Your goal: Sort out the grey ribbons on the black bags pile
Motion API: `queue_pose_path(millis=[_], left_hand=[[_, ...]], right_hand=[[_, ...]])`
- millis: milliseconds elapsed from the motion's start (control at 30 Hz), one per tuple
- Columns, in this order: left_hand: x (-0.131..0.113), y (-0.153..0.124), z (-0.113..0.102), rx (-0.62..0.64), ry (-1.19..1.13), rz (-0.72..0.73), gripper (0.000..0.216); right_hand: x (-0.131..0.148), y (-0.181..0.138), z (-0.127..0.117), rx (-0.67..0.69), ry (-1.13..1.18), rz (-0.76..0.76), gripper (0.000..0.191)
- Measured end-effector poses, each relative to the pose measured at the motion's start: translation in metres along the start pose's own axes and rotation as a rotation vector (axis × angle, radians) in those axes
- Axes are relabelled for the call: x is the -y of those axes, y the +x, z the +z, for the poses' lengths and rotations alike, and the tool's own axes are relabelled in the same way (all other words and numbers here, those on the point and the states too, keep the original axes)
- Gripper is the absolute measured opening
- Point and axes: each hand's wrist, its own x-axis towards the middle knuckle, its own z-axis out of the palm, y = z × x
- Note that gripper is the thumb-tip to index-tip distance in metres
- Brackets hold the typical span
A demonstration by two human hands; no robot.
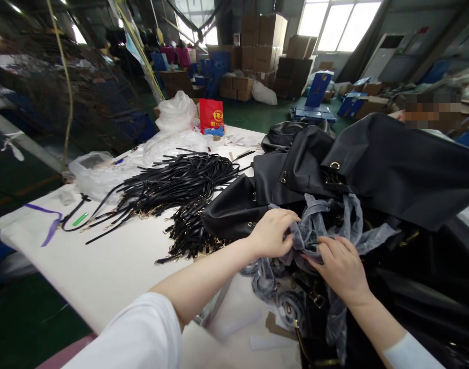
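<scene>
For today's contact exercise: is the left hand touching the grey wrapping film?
Touching. The head view shows the left hand with its fingers pinching a fold of the grey film, no gap between them.

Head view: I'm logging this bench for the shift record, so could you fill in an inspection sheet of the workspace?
Surface: white table, much of its right side covered by bags.
Job's things: grey translucent wrapping, bunched over a black bag; more black bags piled behind.
Clutter: heap of black straps, clear plastic bags, red packet, cardboard scraps.
Hands: left hand and right hand both pinch the wrapping.
Cables: yellow cord hanging at left.
Surroundings: stacked cardboard boxes, windows, green floor.
</scene>
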Motion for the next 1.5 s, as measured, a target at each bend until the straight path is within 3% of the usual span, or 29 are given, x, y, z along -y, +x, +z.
queue_pose_path(millis=[100, 233, 400, 567, 767, 867, 1133, 1500], left_hand=[[-0.011, 0.000, 0.003, 0.180, 0.319, 0.159, 0.020], [-0.011, -0.011, 0.015, 0.252, 0.487, 0.130, 0.037], [-0.010, -0.025, 0.024, 0.302, 0.545, -0.017, 0.037], [-0.017, -0.014, 0.028, 0.205, 0.555, -0.023, 0.028], [-0.018, 0.012, 0.047, 0.414, 0.557, 0.133, 0.015], [-0.012, 0.017, 0.055, 0.450, 0.534, 0.155, 0.015], [0.011, 0.012, 0.043, 0.402, 0.421, 0.075, 0.024], [0.022, 0.015, 0.027, 0.406, 0.294, 0.011, 0.015]], right_hand=[[0.001, -0.004, 0.003, -0.045, -0.029, 0.022, 0.024], [0.002, -0.005, 0.002, -0.116, -0.089, 0.114, 0.027], [0.003, -0.003, 0.004, -0.169, -0.049, 0.125, 0.028], [0.001, -0.002, 0.005, -0.101, 0.046, 0.048, 0.024], [-0.002, -0.001, 0.000, 0.098, 0.106, -0.035, 0.014], [-0.007, -0.005, -0.003, 0.182, 0.111, -0.058, 0.014], [-0.008, -0.015, -0.012, 0.073, 0.053, 0.014, 0.018], [0.014, -0.042, -0.045, 0.103, 0.194, -0.004, 0.015]])
